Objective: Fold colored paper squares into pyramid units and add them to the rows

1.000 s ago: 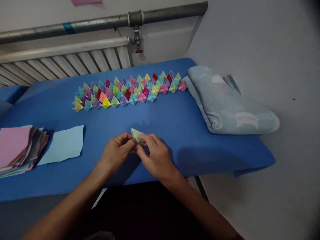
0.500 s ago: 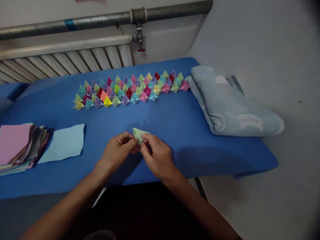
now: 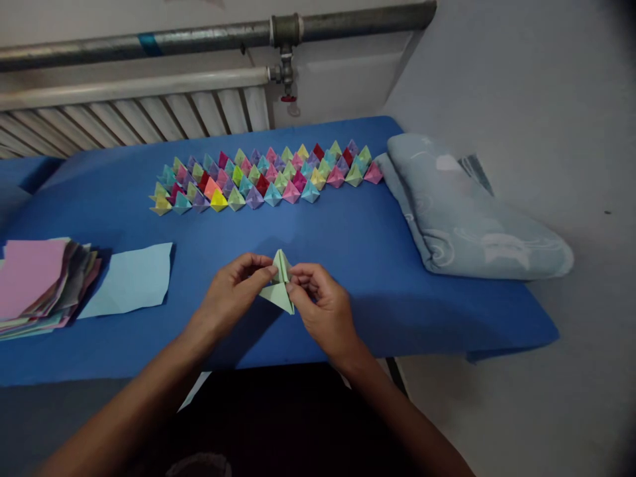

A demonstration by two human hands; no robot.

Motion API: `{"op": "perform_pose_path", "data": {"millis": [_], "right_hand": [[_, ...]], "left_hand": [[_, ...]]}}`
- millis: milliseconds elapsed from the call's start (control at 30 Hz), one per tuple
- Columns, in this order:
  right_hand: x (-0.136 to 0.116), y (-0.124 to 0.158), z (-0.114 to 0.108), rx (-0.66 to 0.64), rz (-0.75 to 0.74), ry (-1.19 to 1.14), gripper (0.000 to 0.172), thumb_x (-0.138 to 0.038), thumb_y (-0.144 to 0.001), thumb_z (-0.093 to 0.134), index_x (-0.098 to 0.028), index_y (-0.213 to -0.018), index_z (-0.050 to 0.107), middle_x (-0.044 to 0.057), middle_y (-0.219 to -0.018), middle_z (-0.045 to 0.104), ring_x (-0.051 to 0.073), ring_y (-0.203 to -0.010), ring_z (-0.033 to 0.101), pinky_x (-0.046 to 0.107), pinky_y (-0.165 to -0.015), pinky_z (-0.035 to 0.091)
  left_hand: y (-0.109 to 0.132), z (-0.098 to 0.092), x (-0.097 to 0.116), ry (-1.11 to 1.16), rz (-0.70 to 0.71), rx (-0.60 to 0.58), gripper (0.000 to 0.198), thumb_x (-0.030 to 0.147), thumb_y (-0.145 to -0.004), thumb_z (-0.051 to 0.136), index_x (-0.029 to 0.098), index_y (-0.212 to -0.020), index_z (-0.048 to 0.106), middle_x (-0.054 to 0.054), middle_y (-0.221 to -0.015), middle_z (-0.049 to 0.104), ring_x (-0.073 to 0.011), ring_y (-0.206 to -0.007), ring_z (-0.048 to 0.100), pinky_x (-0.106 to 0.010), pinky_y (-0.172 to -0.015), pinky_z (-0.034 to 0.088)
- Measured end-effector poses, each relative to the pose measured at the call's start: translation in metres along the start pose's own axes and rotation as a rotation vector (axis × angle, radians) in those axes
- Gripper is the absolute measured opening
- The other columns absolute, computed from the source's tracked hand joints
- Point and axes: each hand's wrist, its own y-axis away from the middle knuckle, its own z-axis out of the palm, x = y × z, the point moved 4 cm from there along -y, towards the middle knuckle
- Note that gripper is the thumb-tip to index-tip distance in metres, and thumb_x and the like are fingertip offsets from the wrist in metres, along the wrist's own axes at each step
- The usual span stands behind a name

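A pale green folded paper (image 3: pixel 281 296) is held up between both hands above the blue surface (image 3: pixel 348 245). It has a pointed, creased upper part and a triangular flap slanting down below. My left hand (image 3: pixel 238 285) pinches its left side between thumb and fingers. At the right side my right hand (image 3: pixel 320 301) grips the paper with thumb and fingertips. Behind the hands, several small folded paper boats (image 3: pixel 254 198) in many colours stand in close rows.
On the left lie a stack of coloured paper sheets (image 3: pixel 34 275) and a single light blue sheet (image 3: pixel 132 278). A folded grey-blue blanket (image 3: pixel 462 218) rests at the right. Along the back wall run a radiator (image 3: pixel 149 119) and a metal pipe (image 3: pixel 213 36).
The green paper has been turned and spread, so its lower flap now shows. My right hand has shifted slightly right. The whole view has shifted a little.
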Motion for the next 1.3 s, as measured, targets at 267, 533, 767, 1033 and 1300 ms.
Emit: {"op": "perform_pose_path", "data": {"millis": [267, 533, 767, 1033, 1300], "right_hand": [[0.001, 0.002, -0.001, -0.026, 0.025, -0.032, 0.013, -0.024, -0.083, 0.060, -0.023, -0.096, 0.064, -0.002, -0.078, 0.067, 0.011, -0.066, 0.064, 0.024, -0.062, 0.052], [-0.009, 0.008, -0.001, 0.014, -0.247, 0.327, 0.019, -0.018, -0.088, 0.054, -0.024, -0.103, 0.064, 0.001, -0.086, 0.071, 0.013, -0.073, 0.066, 0.028, -0.071, 0.054], [-0.013, 0.011, 0.001, -0.006, -0.393, 0.439, 0.020, -0.015, -0.091, 0.050, -0.022, -0.105, 0.063, 0.003, -0.088, 0.072, 0.015, -0.078, 0.067, 0.029, -0.074, 0.054], [-0.014, 0.014, 0.001, 0.010, -0.421, 0.485, 0.021, -0.015, -0.091, 0.049, -0.022, -0.106, 0.063, 0.004, -0.088, 0.071, 0.016, -0.079, 0.067, 0.030, -0.075, 0.054], [-0.016, 0.015, 0.002, 0.032, -0.449, 0.492, 0.018, -0.014, -0.092, 0.050, -0.021, -0.104, 0.061, 0.004, -0.087, 0.070, 0.014, -0.076, 0.065, 0.028, -0.071, 0.052]], "left_hand": [[-0.003, -0.004, -0.006, 0.183, -0.032, -0.043, 0.020, 0.032, -0.067, 0.078, 0.020, -0.082, 0.071, 0.001, -0.078, 0.068, -0.0123, -0.072, 0.060, -0.025, -0.073, 0.048], [0.006, -0.004, 0.002, 0.010, 0.085, -0.059, 0.027, 0.038, -0.071, 0.076, 0.021, -0.091, 0.070, -0.001, -0.091, 0.071, -0.0173, -0.085, 0.064, -0.030, -0.078, 0.049], [0.007, 0.001, 0.003, 0.012, 0.082, -0.042, 0.026, 0.037, -0.069, 0.076, 0.020, -0.086, 0.067, 0.000, -0.084, 0.069, -0.0165, -0.080, 0.063, -0.029, -0.075, 0.048], [0.012, 0.000, 0.005, 0.009, 0.109, -0.039, 0.023, 0.036, -0.069, 0.075, 0.020, -0.083, 0.067, 0.000, -0.083, 0.070, -0.0162, -0.078, 0.063, -0.028, -0.073, 0.048], [0.015, -0.001, 0.008, -0.014, 0.137, -0.031, 0.022, 0.037, -0.069, 0.074, 0.020, -0.082, 0.068, 0.000, -0.082, 0.069, -0.0161, -0.077, 0.062, -0.028, -0.071, 0.048]]}}
